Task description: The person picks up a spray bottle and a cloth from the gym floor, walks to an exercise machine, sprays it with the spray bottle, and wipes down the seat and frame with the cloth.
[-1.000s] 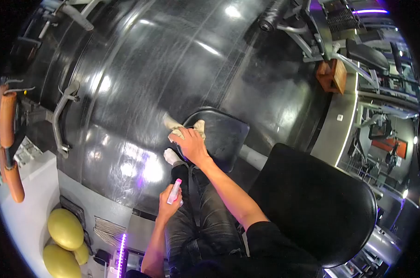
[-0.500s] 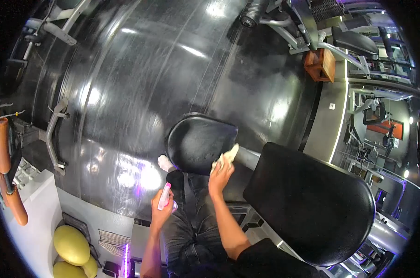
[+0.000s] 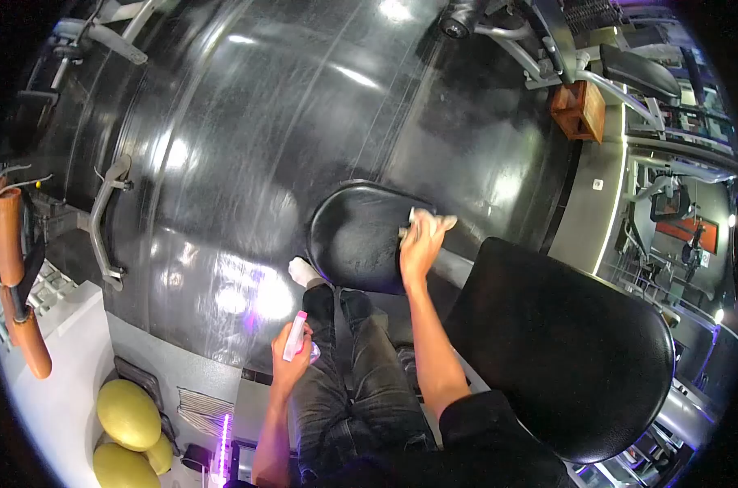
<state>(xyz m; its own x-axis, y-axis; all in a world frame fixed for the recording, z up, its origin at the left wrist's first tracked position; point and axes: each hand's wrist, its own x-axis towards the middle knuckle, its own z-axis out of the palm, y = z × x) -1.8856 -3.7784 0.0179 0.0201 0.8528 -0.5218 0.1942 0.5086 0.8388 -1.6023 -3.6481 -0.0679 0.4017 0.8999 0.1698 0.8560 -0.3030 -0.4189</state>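
My left hand is closed around a spray bottle with a pink-and-white trigger head, held over my left thigh. In my right hand is a bunched pale cloth, its ends sticking out past the fingers. That hand reaches to the right edge of a black padded seat, overlapping it in this view. A larger black pad lies to the right of my right forearm. A metal tube runs between the two pads.
Dark shiny flooring stretches ahead. At left are orange-brown padded handles, a curved metal bar and yellow-green balls. A wooden box stands by gym machines at upper right, along a mirrored wall.
My right hand with the cloth has moved up and right, to the seat's right edge. My left hand still holds the spray bottle. The whole view has shifted slightly.
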